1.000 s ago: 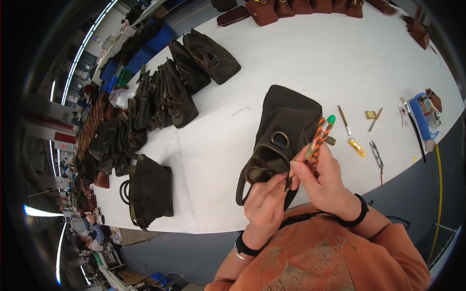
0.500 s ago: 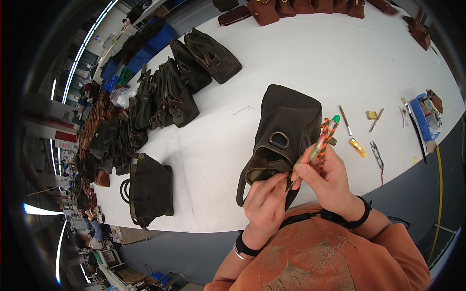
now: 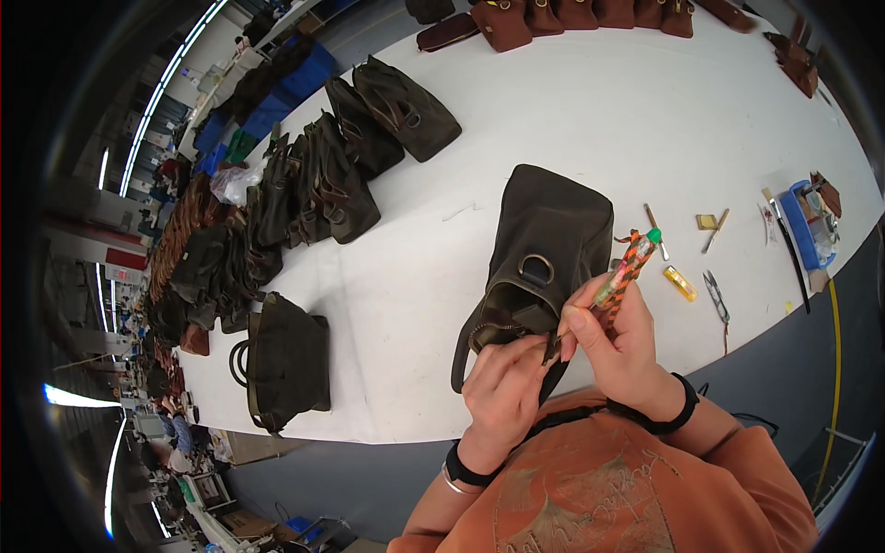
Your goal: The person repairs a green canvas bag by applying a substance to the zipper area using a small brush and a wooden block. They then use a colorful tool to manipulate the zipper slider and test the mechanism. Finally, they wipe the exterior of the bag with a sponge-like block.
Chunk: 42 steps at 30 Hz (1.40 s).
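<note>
A dark green-brown bag [image 3: 553, 217] lies on the white table in front of me, its zipped opening [image 3: 489, 330] facing my body and gaping. A metal D-ring [image 3: 550, 270] sits on its end panel. My left hand [image 3: 502, 392] pinches the bag's edge beside the zipper, fingers closed. In my right hand [image 3: 622, 350] is a pen-like tool [image 3: 629, 269] with a green end, wrapped in orange-and-black cord. It slants down to the left, its thin tip near my left fingertips. Fingers hide the exact spot where the tip meets the bag.
Right of the bag lie thread snips [image 3: 715, 297], a yellow box [image 3: 680, 283], slim brushes and a blue bin [image 3: 808, 224]. A dark handbag [image 3: 288, 364] stands at left. Beyond are rows of dark bags [image 3: 406, 109] and brown bags [image 3: 501, 25].
The tool's green end has swung right and slightly down, so it leans more. My right hand has shifted slightly; the left keeps its hold. The bag has moved a little.
</note>
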Motion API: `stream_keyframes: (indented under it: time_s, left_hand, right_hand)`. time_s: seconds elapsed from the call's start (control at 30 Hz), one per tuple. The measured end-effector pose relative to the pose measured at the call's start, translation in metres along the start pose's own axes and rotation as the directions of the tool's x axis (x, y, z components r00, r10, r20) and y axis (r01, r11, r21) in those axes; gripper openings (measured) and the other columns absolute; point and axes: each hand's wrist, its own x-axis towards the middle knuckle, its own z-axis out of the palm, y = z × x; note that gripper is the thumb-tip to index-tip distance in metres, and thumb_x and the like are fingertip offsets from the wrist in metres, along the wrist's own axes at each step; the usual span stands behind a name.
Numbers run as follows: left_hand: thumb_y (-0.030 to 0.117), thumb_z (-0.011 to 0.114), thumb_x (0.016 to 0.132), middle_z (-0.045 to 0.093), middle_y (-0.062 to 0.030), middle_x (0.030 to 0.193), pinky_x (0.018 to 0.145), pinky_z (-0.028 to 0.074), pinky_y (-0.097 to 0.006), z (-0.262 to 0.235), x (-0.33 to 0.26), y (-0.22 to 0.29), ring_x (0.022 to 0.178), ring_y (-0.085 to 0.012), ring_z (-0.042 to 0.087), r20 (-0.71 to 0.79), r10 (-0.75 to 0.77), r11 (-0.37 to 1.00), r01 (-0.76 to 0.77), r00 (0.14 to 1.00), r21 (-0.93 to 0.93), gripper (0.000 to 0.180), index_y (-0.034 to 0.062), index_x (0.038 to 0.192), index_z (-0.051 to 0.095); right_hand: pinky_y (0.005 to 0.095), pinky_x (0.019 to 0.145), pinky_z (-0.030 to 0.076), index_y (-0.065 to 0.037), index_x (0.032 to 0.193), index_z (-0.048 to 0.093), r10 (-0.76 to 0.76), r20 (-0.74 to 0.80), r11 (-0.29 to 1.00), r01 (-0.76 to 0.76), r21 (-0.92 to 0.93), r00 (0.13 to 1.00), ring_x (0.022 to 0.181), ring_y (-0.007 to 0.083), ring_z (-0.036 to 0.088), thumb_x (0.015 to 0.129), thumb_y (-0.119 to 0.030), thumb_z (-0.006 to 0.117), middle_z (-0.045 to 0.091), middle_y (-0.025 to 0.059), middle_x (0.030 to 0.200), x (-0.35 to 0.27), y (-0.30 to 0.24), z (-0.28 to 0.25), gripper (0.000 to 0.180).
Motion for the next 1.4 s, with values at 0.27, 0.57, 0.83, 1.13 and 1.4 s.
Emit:
stream_keyframes:
  time_s: [0.27, 0.57, 0.83, 1.13, 1.4]
  left_hand:
    - [-0.002, 0.077, 0.074, 0.058, -0.0045, 0.08, 0.06, 0.048, -0.023, -0.013, -0.006, 0.009, 0.07, -0.0122, 0.057, -0.07, -0.254, 0.967, 0.252, 0.965, -0.035, 0.021, 0.0028, 0.094, 0.072]
    - [-0.001, 0.074, 0.08, 0.062, -0.0054, 0.079, 0.055, 0.049, -0.022, -0.019, -0.018, 0.013, 0.066, -0.0104, 0.06, 0.002, -0.498, 0.793, 0.457, 0.867, -0.402, 0.024, -0.0009, 0.103, 0.066]
    - [0.038, 0.051, 0.099, 0.065, -0.0077, 0.078, 0.053, 0.047, -0.019, -0.056, -0.017, 0.013, 0.066, -0.01, 0.063, 0.726, -0.578, 0.049, 0.904, 0.373, -0.426, 0.043, -0.0021, 0.112, 0.058]
    - [0.035, 0.049, 0.101, 0.054, 0.0002, 0.07, 0.041, 0.028, -0.019, -0.034, -0.002, 0.015, 0.051, -0.0049, 0.04, 0.663, -0.682, -0.145, 0.832, 0.309, -0.536, 0.031, 0.0052, 0.092, 0.056]
    - [0.036, 0.057, 0.097, 0.051, 0.0037, 0.066, 0.043, 0.03, -0.018, -0.024, -0.003, 0.003, 0.051, -0.0025, 0.04, 0.601, -0.715, -0.071, 0.819, 0.356, -0.57, 0.033, 0.0072, 0.081, 0.056]
  right_hand:
    - [0.0223, 0.054, 0.047, -0.001, 0.107, 0.058, 0.225, 0.327, 0.949, -0.13, -0.288, 0.918, 0.058, 0.0058, 0.057, 0.089, -0.002, 0.058, 0.058, 0.0005, 0.069, 0.014, -0.023, -0.02, 0.018]
    - [0.0314, 0.052, 0.048, -0.003, 0.101, 0.061, 0.006, 0.456, 0.751, 0.297, -0.589, 0.89, 0.059, 0.0237, 0.06, 0.077, 0.0, 0.065, 0.06, 0.0096, 0.076, 0.013, 0.0, -0.01, 0.025]
    - [0.026, 0.054, 0.052, -0.003, 0.093, 0.065, -0.018, 0.384, 0.768, 0.259, -0.586, 0.923, 0.059, 0.0166, 0.065, 0.077, 0.002, 0.067, 0.065, 0.0073, 0.076, 0.008, 0.013, -0.007, 0.017]
    - [0.0319, 0.051, 0.047, -0.003, 0.096, 0.06, -0.07, 0.479, 0.727, 0.373, -0.576, 0.875, 0.058, 0.0233, 0.06, 0.078, -0.003, 0.068, 0.058, 0.0078, 0.074, 0.0, 0.013, -0.004, 0.02]
    - [0.0315, 0.052, 0.048, -0.003, 0.096, 0.061, -0.053, 0.462, 0.762, 0.335, -0.554, 0.885, 0.06, 0.0236, 0.06, 0.078, -0.002, 0.067, 0.059, 0.0083, 0.073, 0.001, 0.013, -0.008, 0.019]
